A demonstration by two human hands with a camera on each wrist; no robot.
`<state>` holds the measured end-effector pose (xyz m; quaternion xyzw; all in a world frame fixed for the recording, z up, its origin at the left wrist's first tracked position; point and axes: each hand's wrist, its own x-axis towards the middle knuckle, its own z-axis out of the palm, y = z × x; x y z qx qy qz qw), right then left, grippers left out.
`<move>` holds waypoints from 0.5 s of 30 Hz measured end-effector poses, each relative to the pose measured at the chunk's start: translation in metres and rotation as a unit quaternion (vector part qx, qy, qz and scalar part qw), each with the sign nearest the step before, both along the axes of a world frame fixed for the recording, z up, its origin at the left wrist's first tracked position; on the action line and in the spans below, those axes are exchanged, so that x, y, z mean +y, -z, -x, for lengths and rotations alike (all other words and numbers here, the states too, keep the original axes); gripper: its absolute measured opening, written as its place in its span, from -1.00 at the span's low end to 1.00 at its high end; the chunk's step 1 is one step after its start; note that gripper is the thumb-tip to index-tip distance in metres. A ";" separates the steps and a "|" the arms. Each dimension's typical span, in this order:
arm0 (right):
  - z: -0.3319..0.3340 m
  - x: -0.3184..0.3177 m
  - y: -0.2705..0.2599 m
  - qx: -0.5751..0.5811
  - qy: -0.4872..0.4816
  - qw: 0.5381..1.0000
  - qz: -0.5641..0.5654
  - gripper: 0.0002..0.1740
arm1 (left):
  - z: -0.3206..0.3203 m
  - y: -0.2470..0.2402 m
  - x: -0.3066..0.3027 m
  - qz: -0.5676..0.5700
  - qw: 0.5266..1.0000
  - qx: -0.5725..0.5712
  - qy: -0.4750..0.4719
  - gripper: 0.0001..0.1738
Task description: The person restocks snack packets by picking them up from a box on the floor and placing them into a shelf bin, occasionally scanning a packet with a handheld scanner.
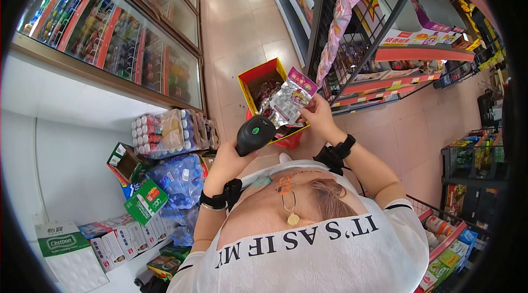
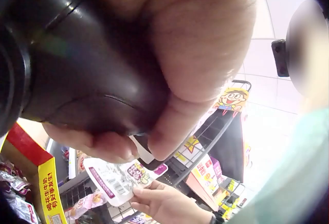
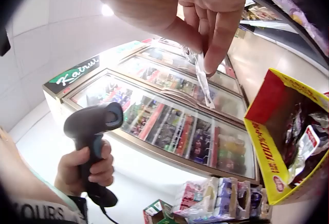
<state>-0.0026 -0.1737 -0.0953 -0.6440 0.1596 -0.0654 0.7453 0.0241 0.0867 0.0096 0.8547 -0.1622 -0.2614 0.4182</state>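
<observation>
My left hand [image 1: 226,162] is wrapped around a black handheld scanner [image 1: 256,134]; in the right wrist view the scanner [image 3: 92,126] has its head turned toward the bag side. Between thumb and fingers, my right hand [image 1: 320,117] pinches the edge of a silver and purple snack bag [image 1: 291,98], whose printed back shows in the left wrist view [image 2: 118,180]. The right wrist view shows that bag [image 3: 202,82] edge-on. Below it stands a yellow and red carton [image 1: 248,81] holding several shiny packets [image 3: 307,144].
Glass-door drink coolers [image 1: 126,45] line the left. Wrapped can packs [image 1: 165,132], bottled water [image 1: 177,180] and a green carton [image 1: 146,202] are stacked at lower left. A wire rack with shelves [image 1: 357,56] stands at right. A red thing [image 1: 290,141] lies beneath the yellow carton.
</observation>
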 end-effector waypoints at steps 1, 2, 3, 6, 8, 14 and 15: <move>-0.001 -0.005 0.012 0.001 -0.002 1.000 0.000 -0.63 | -0.001 0.004 0.004 -0.009 1.000 0.007 -0.015 -0.71; -0.003 -0.012 0.029 0.017 -0.005 0.999 0.036 -0.66 | -0.002 0.009 0.007 -0.019 0.999 0.014 -0.030 -0.70; -0.005 -0.018 0.046 0.033 -0.008 0.997 0.072 -0.69 | -0.002 0.013 0.011 -0.018 0.999 0.015 -0.033 -0.70; -0.011 -0.028 0.088 0.121 -0.018 0.989 0.083 -0.72 | 0.005 0.018 0.022 0.030 0.997 -0.015 -0.074 -0.64; -0.019 -0.028 0.104 0.169 -0.024 0.982 0.079 -0.71 | 0.011 0.016 0.031 -0.003 0.995 0.010 -0.098 -0.66; -0.070 -0.006 0.156 0.334 -0.019 0.942 -0.028 -0.70 | 0.042 0.020 0.062 -0.015 0.982 0.029 -0.184 -0.68; -0.079 -0.002 0.169 0.333 -0.022 0.942 -0.028 -0.70 | 0.048 0.020 0.068 -0.014 0.978 0.033 -0.208 -0.69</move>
